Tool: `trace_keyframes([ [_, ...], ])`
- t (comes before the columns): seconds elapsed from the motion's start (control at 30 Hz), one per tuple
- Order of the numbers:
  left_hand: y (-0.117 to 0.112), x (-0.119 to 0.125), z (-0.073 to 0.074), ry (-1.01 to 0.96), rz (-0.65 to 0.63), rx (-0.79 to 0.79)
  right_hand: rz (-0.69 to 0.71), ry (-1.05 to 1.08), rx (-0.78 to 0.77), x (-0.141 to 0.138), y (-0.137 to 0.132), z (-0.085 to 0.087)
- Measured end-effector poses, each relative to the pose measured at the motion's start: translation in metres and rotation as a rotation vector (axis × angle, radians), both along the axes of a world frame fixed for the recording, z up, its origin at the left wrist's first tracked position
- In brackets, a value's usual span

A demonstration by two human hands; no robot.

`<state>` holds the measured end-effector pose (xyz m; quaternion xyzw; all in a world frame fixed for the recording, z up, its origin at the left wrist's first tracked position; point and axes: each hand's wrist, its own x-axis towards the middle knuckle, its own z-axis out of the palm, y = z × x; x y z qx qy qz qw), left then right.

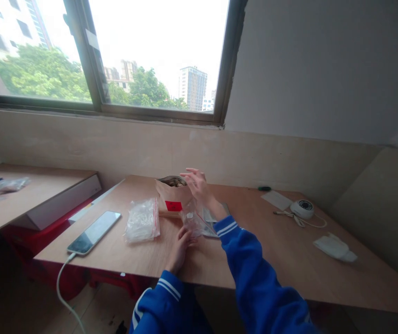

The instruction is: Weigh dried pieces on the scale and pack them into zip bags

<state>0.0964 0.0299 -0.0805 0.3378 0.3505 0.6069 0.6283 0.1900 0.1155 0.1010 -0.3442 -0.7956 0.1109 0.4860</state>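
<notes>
My right hand (198,185) is raised over the mouth of an open brown paper bag (171,197) with a red label, fingers stretched out and apart, holding nothing I can see. My left hand (180,248) rests low on the wooden table (271,260), fingers pinched on the bottom edge of a small clear plastic bag (193,221) that stands in front of the paper bag. A second clear plastic bag (143,220) with a red zip strip lies flat to the left. Both sleeves are blue with white stripes.
A phone (93,232) on a white cable lies at the table's left front. At the right are a small round white device (302,208) with a cord, a white card (277,200) and a crumpled white wrapper (335,248). A second desk (28,195) stands to the left.
</notes>
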Motion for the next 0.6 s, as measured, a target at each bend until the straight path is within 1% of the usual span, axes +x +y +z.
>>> trace_keyframes([
  [0.07, 0.0, -0.001, -0.001, 0.006, -0.003, 0.002, -0.026, 0.169, -0.01, 0.021, -0.013, -0.003],
  [0.1, 0.0, -0.001, -0.001, 0.011, -0.004, 0.007, -0.033, 0.234, -0.039, 0.031, -0.02, -0.007],
  [0.17, 0.001, -0.001, -0.001, 0.019, -0.008, 0.019, -0.026, 0.293, -0.143, 0.051, -0.034, -0.019],
  [0.23, 0.001, -0.001, -0.001, 0.028, -0.009, 0.031, 0.015, 0.244, -0.289, 0.066, -0.046, -0.035],
  [0.3, 0.001, -0.001, 0.0, 0.037, 0.001, 0.039, 0.054, 0.111, -0.408, 0.073, -0.058, -0.054],
  [0.33, 0.0, -0.001, 0.001, 0.039, 0.009, 0.044, 0.055, 0.029, -0.438, 0.074, -0.064, -0.063],
  [0.4, -0.001, 0.0, 0.003, 0.037, 0.022, 0.061, 0.017, -0.107, -0.431, 0.074, -0.073, -0.079],
  [0.47, -0.002, 0.0, 0.004, 0.034, 0.019, 0.077, -0.063, -0.144, -0.368, 0.071, -0.077, -0.092],
  [0.53, -0.003, 0.001, 0.005, 0.047, 0.001, 0.091, -0.171, -0.071, -0.305, 0.07, -0.077, -0.102],
  [0.6, -0.002, 0.002, 0.005, 0.068, -0.021, 0.099, -0.262, 0.068, -0.286, 0.072, -0.072, -0.108],
])
